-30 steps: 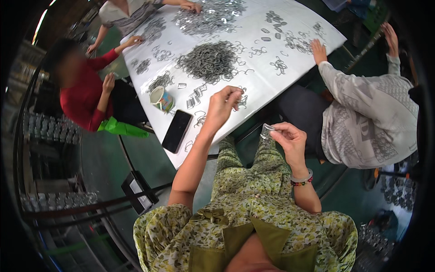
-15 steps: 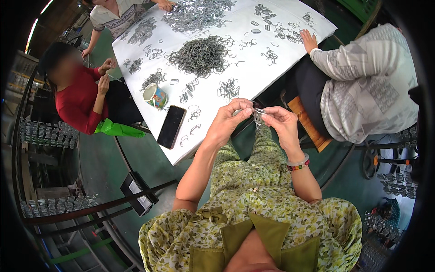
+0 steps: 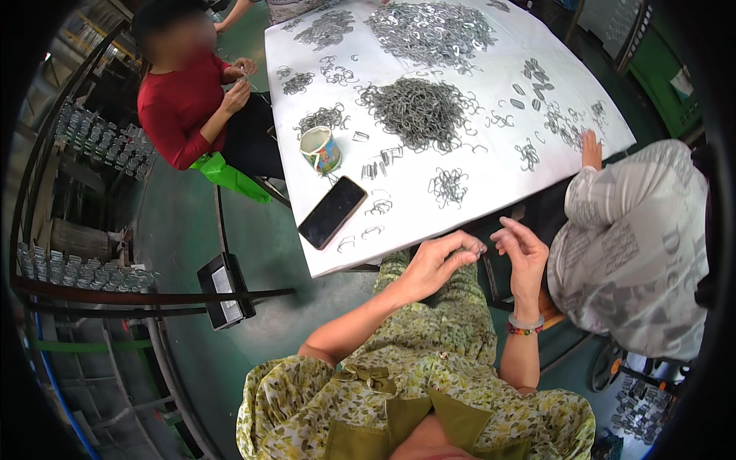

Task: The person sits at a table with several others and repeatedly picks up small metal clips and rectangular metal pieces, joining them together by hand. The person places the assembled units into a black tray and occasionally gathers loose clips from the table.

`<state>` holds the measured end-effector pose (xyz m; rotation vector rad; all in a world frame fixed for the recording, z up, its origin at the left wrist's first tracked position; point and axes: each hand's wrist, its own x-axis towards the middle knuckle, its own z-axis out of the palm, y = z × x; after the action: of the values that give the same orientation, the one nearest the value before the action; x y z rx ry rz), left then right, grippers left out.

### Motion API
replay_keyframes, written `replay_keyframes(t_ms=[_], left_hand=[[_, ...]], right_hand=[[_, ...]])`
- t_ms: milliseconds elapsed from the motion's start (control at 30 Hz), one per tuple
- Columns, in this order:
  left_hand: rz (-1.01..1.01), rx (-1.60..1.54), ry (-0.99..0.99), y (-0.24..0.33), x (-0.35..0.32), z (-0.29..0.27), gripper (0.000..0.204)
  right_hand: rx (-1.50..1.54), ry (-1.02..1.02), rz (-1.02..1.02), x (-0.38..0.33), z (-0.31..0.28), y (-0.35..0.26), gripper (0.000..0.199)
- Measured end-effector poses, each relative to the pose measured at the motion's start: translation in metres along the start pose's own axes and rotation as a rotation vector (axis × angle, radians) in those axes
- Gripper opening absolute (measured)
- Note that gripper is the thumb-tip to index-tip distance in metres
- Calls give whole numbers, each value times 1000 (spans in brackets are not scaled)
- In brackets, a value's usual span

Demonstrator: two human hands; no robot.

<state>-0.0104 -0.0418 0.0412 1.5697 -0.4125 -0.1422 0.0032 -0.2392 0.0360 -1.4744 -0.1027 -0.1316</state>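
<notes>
Both my hands are raised just off the near edge of a white-covered table (image 3: 414,227), over my lap. The thumb and forefinger of my left hand (image 3: 443,263) are pinched together at the tips; whatever they may hold is too small to make out. A short gap away, my right hand (image 3: 527,261) is held up with its fingers curved and apart, and nothing shows in it. Closest to them on the table is a small cluster of bent metal hooks (image 3: 448,188). Beyond it rises a large dark heap of the same hooks (image 3: 418,115).
A black phone (image 3: 333,212) and a patterned paper cup (image 3: 320,149) stand at the table's left side, beside several metal buckles (image 3: 376,169). A shinier metal pile (image 3: 433,34) lies at the back. Co-workers sit left, in red (image 3: 180,115), and right, in grey (image 3: 636,245).
The metal piece seen between my hands before no longer shows. My hands have parted and the right fingers have spread. The view has shifted, so the table sits further right and lower.
</notes>
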Motion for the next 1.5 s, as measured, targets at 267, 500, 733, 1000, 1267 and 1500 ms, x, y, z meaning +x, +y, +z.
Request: replay_keyframes(t_ms=[267,500,733,1000,1267,1500], left_hand=[[56,245,86,0,-12,-23,9],[-60,216,150,-8,-25,-40,7],[-57,78,185,-26,-23,-38,9],[-119,184,165,-22,-3,-20,14],[-196,215,86,-9,11,6,16],[-24,384,48,-27,12,20,12]], right_hand=[[-373,-478,11,152,124,88,28],[-853,-430,-251,178,199,148,26],[-363,-451,201,154,136,100,33],[61,-349,282,49,31,5,35],[-7,-153,144,28,8,-11,23],[-120,-43,128,21,-6,-6,20]])
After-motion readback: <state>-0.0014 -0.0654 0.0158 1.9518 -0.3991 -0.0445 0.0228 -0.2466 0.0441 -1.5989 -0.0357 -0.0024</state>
